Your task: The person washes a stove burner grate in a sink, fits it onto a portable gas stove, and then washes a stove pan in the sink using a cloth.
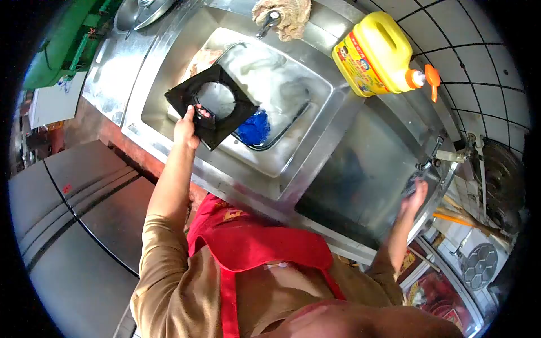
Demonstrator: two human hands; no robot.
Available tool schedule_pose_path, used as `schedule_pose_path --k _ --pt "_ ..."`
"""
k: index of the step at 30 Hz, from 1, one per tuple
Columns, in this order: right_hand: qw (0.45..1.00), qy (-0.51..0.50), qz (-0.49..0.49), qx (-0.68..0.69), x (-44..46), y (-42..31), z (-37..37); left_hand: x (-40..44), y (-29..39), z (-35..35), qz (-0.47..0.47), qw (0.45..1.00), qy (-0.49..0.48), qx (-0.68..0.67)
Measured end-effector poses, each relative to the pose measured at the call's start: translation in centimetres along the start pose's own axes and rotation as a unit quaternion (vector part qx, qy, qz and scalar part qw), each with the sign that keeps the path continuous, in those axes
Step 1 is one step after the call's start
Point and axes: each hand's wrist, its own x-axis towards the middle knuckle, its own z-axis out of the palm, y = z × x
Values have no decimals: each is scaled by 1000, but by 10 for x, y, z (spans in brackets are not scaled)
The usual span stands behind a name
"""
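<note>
My left hand (pixel 189 128) grips the edge of a black square plate (pixel 239 107) with a round hole in its middle, held tilted above the left sink. Beneath it, in the left sink (pixel 155 98), lies a soapy basin (pixel 315 93) with a blue scrubbing cloth (pixel 255 128) against the plate's right side. Over at the right end of the right sink (pixel 349 186), my right hand (pixel 416 196) is blurred, its fingers curled near a dark item under the metal tap (pixel 433 153). Whether that hand holds the item is too blurred to tell.
A yellow detergent jug (pixel 375 56) stands on the sink's back ledge. Beside it a tan rag (pixel 290 17) hangs around another tap. A metal bowl (pixel 143 14) sits at the upper left, near a green object (pixel 62 39). Dark grey cabinets (pixel 84 225) stand at the left.
</note>
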Motion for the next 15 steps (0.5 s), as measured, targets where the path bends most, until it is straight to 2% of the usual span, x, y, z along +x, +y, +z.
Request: schedule_pose_path --k 1,3,5,6,7,8,9,10,11,12,13,14,15 --pt "997 -20 40 57 -58 -16 35 14 -2 -2 -21 999 5 -29" --pt "982 -188 19 -23 -125 -23 72 37 -6 -2 -18 1000 2 -4" --pt "952 -296 41 -59 -181 -40 136 54 -6 -1 -19 999 -8 46" --pt "942 -326 67 -41 -208 -51 181 66 -8 -2 -35 998 -12 46" --pt "909 -411 56 -35 -217 -33 215 80 -10 -4 -49 997 -18 48" --pt "881 -450 24 -145 -227 -33 256 94 -10 -3 -51 997 -21 59" --pt "850 -470 -52 -231 -231 -15 291 103 -11 -4 -54 996 -20 70" --pt "818 -482 -21 -313 -232 0 327 111 -11 -8 -58 995 -15 80" --pt "760 -471 -121 -431 -214 54 352 117 -11 -11 -72 994 -30 72" --pt "749 -473 -73 -457 -209 65 383 123 -9 -16 -85 993 -44 63" --pt "791 -426 -40 -438 -202 85 403 132 -5 -18 -96 992 -60 56" --pt "799 -407 -84 -435 -191 100 416 134 -2 -15 -103 992 -59 43" --pt "771 -361 -80 -518 -182 108 432 130 4 -9 -118 991 -41 51"
